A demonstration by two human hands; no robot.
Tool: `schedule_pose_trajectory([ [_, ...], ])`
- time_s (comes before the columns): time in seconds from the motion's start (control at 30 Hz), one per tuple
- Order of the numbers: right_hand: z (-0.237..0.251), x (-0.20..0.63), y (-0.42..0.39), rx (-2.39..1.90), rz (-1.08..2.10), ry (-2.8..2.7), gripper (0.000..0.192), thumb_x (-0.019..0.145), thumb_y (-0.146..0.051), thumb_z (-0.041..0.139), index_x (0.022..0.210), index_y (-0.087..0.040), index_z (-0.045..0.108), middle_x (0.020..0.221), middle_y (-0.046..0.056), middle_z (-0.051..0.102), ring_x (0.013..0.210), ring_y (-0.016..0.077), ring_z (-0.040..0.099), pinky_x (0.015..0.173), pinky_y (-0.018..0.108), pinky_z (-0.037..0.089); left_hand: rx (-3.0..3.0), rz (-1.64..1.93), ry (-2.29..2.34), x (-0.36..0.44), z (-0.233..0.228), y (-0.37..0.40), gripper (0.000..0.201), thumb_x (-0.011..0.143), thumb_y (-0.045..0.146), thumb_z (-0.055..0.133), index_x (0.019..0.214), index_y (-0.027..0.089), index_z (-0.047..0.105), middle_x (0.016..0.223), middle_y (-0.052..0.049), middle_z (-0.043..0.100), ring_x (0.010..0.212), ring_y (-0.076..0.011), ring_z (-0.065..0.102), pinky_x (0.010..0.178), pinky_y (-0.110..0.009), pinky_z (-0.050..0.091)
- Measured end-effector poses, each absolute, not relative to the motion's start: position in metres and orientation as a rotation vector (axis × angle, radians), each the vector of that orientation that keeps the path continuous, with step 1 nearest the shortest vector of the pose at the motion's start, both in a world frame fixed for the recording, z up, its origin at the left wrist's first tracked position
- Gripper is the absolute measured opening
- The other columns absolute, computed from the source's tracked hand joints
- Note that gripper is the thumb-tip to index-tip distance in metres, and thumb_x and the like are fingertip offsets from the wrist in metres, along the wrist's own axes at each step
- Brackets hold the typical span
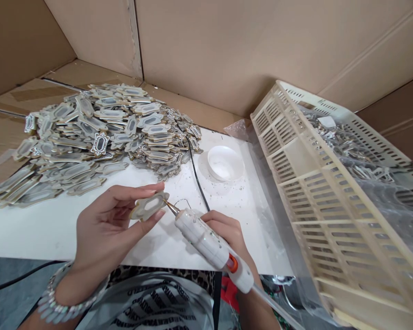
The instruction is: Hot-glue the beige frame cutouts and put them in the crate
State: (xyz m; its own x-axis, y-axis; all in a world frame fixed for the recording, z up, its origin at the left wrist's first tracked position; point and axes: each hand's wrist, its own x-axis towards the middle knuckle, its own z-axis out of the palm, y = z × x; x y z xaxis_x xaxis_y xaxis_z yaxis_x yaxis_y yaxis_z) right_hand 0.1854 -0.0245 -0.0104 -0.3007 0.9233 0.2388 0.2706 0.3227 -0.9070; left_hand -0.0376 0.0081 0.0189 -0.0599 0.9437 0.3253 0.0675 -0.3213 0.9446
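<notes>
My left hand (112, 224) is closed on a small ornate frame-shaped plate (150, 207), pinching it between thumb and fingers above the white tabletop. The plate looks greyish and translucent, with a scalloped outline. In my right hand (229, 229) is a white hot glue gun (203, 238) with a clear glue stick (278, 307) in its rear end. Its metal nozzle points up and left, at or very near the plate's right end; whether it touches I cannot tell. The gun's body hides most of my right fingers. A fine, thin strand shows just beyond the nozzle.
A large pile of similar plates (117, 123) covers the back left. Behind the glue gun stands a white bowl (225, 163), with a black cord (198, 178) running beside it. A cream plastic crate (316, 197) with plastic-wrapped metallic pieces stands tilted at the right. Cardboard walls (227, 55) enclose the back.
</notes>
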Motion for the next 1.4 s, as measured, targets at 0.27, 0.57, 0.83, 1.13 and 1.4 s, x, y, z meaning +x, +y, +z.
schedule_pose_trajectory([
  [0.27, -0.01, 0.186, -0.023, -1.078, 0.992, -1.754, 0.015, 0.086, -0.009, 0.06, 0.078, -0.019, 0.067, 0.087, 0.003, 0.066, 0.071, 0.0127, 0.061, 0.062, 0.021, 0.044, 1.467, 1.516, 1.228, -0.038, 0.022, 0.008, 0.024, 0.077, 0.023, 0.082, 0.096, 0.032, 0.07, 0.105, 0.004, 0.076, 0.102, -0.0183, 0.074, 0.093, -0.028, 0.065],
  [0.57, -0.015, 0.186, -0.022, -1.112, 0.835, -1.711, 0.021, 0.087, -0.008, 0.053, 0.071, -0.021, 0.059, 0.078, 0.0, 0.058, 0.063, 0.0119, 0.054, 0.064, 0.024, 0.047, 1.418, 1.505, 1.214, -0.049, 0.013, 0.012, 0.025, 0.071, 0.025, 0.085, 0.089, 0.027, 0.068, 0.092, 0.003, 0.067, 0.095, -0.0179, 0.073, 0.083, -0.026, 0.065],
  [0.83, -0.023, 0.189, -0.021, -1.302, 0.685, -1.667, 0.026, 0.09, -0.016, 0.059, 0.066, -0.022, 0.052, 0.066, -0.003, 0.044, 0.056, 0.0129, 0.047, 0.061, 0.026, 0.049, 1.968, 1.207, 1.675, -0.098, 0.005, 0.037, 0.034, 0.076, 0.052, 0.074, 0.093, 0.025, 0.061, 0.093, 0.002, 0.068, 0.089, -0.0199, 0.067, 0.085, -0.031, 0.053],
  [1.13, -0.022, 0.188, -0.021, -1.291, 0.703, -1.65, 0.027, 0.089, -0.014, 0.059, 0.063, -0.022, 0.056, 0.064, -0.002, 0.046, 0.06, 0.015, 0.051, 0.06, 0.027, 0.048, 2.25, 0.433, 2.053, -0.126, 0.036, 0.1, 0.044, 0.089, 0.061, 0.049, 0.105, 0.021, 0.058, 0.089, -0.003, 0.059, 0.096, -0.0309, 0.061, 0.091, -0.04, 0.05],
  [1.4, -0.014, 0.19, -0.02, -1.293, 0.731, -1.569, 0.016, 0.089, -0.021, 0.064, 0.073, -0.022, 0.066, 0.071, 0.0, 0.059, 0.063, 0.0161, 0.056, 0.062, 0.029, 0.049, 2.409, 0.186, 2.019, -0.122, 0.035, 0.107, 0.049, 0.102, 0.05, 0.033, 0.126, 0.014, 0.057, 0.088, -0.005, 0.062, 0.11, -0.0352, 0.059, 0.103, -0.055, 0.048],
])
